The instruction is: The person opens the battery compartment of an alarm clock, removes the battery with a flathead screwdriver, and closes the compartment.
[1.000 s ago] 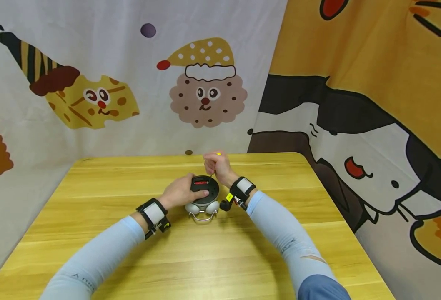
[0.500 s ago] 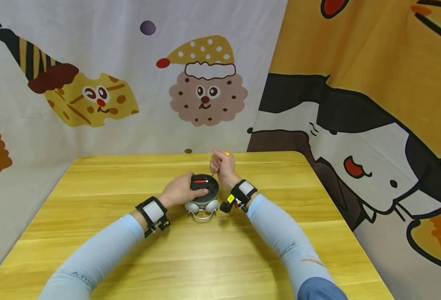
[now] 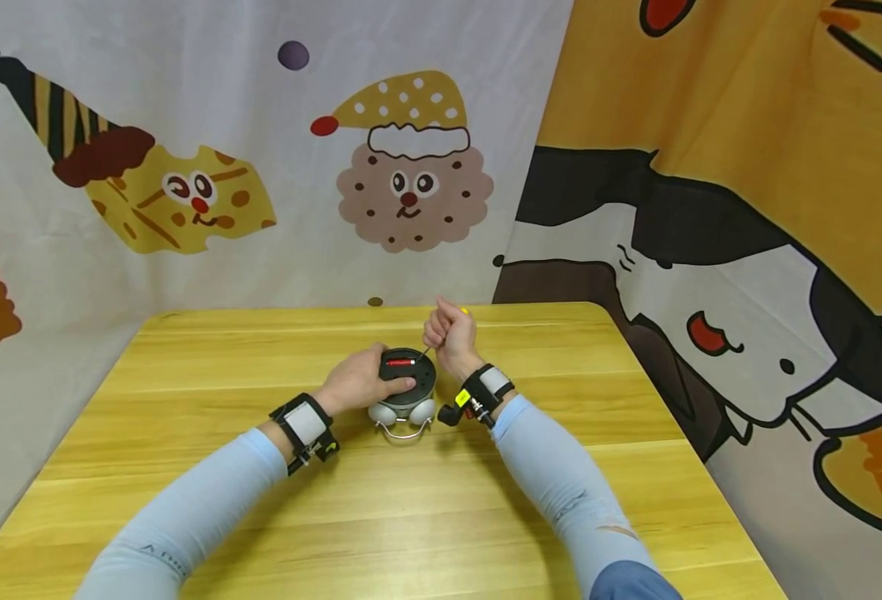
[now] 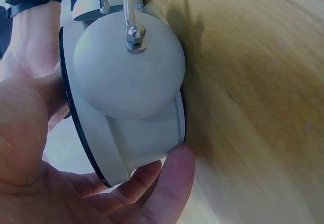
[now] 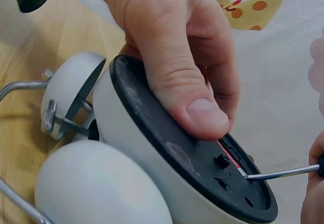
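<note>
A white twin-bell alarm clock [image 3: 403, 404] lies face down on the table, its black back [image 5: 152, 113] upward. My left hand [image 3: 354, 383] grips its side, with the thumb across the back and the fingers curled round the rim, as the left wrist view shows near the bell [image 4: 129, 64]. A red battery [image 3: 400, 362] sits in the slot in the back. My right hand [image 3: 452, 337] holds a screwdriver [image 5: 283, 173] with a metal shaft; some yellow of its handle shows above the fist. The tilted shaft's tip is at the battery's end. The clock's face is hidden.
The wooden table [image 3: 411, 525] reaches back to a cartoon-printed curtain [image 3: 261, 100]. The clock's wire handle [image 3: 403, 435] points toward the person. A camera strap [image 3: 308, 423] is on the left wrist, another strap [image 3: 488, 382] on the right.
My right hand has moved to the right, and the screwdriver shaft leans over further. My left hand keeps its hold on the clock, and the battery still lies in the slot.
</note>
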`<state>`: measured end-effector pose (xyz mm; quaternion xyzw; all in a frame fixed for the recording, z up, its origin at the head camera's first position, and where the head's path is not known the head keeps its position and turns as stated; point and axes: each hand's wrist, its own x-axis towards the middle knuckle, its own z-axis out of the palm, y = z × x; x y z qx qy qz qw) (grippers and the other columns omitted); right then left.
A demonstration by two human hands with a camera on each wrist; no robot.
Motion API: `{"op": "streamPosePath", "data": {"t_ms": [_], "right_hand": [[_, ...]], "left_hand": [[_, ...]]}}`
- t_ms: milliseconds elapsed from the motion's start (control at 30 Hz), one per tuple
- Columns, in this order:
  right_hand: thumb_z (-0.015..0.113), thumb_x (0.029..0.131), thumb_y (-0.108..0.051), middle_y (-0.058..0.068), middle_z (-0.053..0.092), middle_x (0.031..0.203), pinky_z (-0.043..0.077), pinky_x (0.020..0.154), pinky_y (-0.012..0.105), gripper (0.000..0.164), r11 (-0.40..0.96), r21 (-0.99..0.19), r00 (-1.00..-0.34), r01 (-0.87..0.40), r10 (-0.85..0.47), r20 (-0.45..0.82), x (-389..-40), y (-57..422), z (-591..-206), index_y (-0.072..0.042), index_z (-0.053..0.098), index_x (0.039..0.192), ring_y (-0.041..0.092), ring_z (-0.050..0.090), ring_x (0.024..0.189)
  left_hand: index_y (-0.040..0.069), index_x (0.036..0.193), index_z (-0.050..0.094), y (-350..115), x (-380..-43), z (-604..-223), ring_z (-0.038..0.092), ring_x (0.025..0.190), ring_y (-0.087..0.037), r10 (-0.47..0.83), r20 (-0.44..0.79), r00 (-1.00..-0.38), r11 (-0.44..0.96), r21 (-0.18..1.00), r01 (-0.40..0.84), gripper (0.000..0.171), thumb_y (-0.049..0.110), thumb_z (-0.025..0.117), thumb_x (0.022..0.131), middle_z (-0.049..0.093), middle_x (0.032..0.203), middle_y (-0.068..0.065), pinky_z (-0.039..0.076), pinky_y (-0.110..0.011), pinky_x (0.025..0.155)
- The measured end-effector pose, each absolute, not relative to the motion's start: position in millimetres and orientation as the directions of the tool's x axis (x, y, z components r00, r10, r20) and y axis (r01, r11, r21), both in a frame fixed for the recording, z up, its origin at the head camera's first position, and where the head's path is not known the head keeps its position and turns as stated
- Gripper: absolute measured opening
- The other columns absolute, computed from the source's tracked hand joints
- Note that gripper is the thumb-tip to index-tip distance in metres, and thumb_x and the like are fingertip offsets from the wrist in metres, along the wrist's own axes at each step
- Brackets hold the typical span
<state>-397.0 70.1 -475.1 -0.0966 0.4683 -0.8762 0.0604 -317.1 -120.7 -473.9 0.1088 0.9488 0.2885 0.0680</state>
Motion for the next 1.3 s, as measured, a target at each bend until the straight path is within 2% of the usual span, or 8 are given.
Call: {"op": "streamPosePath", "data": {"t_ms": [400,967,1300], "right_hand": [[0.045,0.117,-0.028,-0.013,0.034,0.045,0.022,0.044,0.022,0.066,-0.668,-0.742,-0.987,0.056,-0.150,0.061,-400.4,71.6,-480.7,-0.025,0.035,0.051,0.003,0.030,0.039],[0.042,0.118,-0.029,-0.012,0.035,0.044,0.023,0.044,0.022,0.068,-0.763,-0.642,-0.995,0.078,-0.102,0.000,-403.2,75.4,-487.0,-0.026,0.036,0.051,0.004,0.030,0.037],[0.041,0.119,-0.029,-0.011,0.034,0.045,0.024,0.045,0.022,0.069,-0.761,-0.643,-0.994,0.083,-0.111,0.002,-398.0,77.2,-477.0,-0.025,0.034,0.051,0.005,0.032,0.038]], "left_hand": [[-0.002,0.152,0.056,-119.4,-317.8,-473.7,0.075,0.111,-0.030,0.244,-0.067,-0.967,0.814,0.557,0.167,0.086,0.062,0.079,0.100,0.077,0.132,-0.020,0.062,-0.049,0.097],[-0.002,0.136,0.062,-120.3,-318.8,-473.4,0.073,0.097,-0.026,0.266,-0.064,-0.962,0.804,0.565,0.185,0.073,0.059,0.081,0.099,0.077,0.117,-0.017,0.061,-0.044,0.087],[-0.002,0.136,0.061,-119.9,-319.7,-472.3,0.074,0.101,-0.028,0.276,-0.068,-0.959,0.808,0.557,0.193,0.074,0.059,0.081,0.100,0.077,0.121,-0.019,0.062,-0.047,0.092]]}}
